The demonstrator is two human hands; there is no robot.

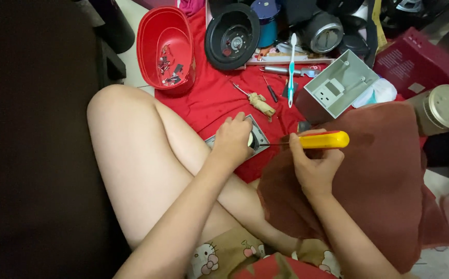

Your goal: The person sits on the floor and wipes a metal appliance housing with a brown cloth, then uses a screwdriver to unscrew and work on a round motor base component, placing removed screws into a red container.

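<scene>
My left hand (233, 140) presses down on a small grey metal plate (259, 135) that lies on the red cloth (214, 103). My right hand (312, 164) grips a screwdriver with a yellow and red handle (323, 139). Its thin shaft points left and its tip meets the plate just beside my left fingers. My right knee is covered by a dark red cloth (384, 170).
A red plastic tub (152, 36) holding several small metal parts stands at the back left. A black round part (232, 35), a toothbrush (291, 67), a grey plastic housing (340, 82), smaller screwdrivers (258, 101) and a metal canister (444, 108) lie around.
</scene>
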